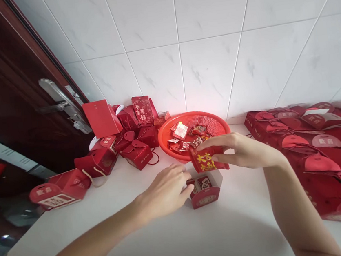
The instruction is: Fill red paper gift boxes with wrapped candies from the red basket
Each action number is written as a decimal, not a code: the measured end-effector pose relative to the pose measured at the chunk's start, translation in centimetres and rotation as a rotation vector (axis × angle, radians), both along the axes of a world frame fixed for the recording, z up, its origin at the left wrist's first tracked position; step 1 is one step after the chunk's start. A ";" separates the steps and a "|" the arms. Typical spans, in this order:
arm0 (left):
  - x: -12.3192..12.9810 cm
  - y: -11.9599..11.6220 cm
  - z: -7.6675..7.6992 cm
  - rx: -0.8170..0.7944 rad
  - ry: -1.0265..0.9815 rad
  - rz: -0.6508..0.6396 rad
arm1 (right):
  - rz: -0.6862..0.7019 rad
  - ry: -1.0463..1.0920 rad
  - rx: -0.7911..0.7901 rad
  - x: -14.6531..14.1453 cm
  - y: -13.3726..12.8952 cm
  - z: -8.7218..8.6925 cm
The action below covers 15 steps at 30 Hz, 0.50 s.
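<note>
My right hand (237,151) pinches a red snack packet (204,161) with yellow characters, held just above a small red gift box (205,198). The box stands upright with its top open, and small red wrapped sweets (204,182) lie inside. Against the box's left side, my left hand (167,190) closes its fingers and thumb around the wall, steadying it. Right behind the box is a red plastic basket (222,132) with several wrapped sweets and a pale packet (180,131) in it. The packet in my right hand hides part of the basket's front rim.
Several closed red gift boxes (136,154) are heaped at the left, some with cord handles. Many more red boxes (323,143) stand in rows on the right of the white table (135,247). A tiled wall (146,20) runs behind, and a dark door (5,60) is at the left.
</note>
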State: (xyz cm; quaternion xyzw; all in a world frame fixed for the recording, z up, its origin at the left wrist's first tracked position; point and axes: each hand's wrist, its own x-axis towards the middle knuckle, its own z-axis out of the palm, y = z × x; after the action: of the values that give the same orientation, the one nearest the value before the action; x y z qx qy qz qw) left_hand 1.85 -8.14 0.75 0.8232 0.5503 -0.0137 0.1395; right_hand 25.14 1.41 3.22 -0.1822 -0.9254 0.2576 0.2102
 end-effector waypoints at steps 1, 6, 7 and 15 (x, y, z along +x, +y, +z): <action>-0.2 -0.2 -0.3 0.021 -0.029 0.042 | -0.002 -0.036 -0.006 -0.3 -0.1 -0.1; -1.0 -0.5 -1.7 -0.025 -0.147 0.107 | -0.034 -0.286 -0.047 -2.3 -0.7 -0.8; -1.1 -0.5 -1.9 -0.041 -0.170 0.110 | -0.048 -0.310 -0.049 -2.8 -0.8 -1.0; -1.5 -0.3 -2.6 -0.065 -0.225 0.124 | -0.003 -0.354 -0.046 -5.1 -1.5 -3.9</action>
State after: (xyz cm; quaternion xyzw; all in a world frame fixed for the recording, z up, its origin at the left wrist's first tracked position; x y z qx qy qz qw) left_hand 0.33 -8.46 -1.89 0.7789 0.5802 0.0695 0.2275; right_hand 20.09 -0.10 -0.64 -0.2311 -0.9414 0.2423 0.0399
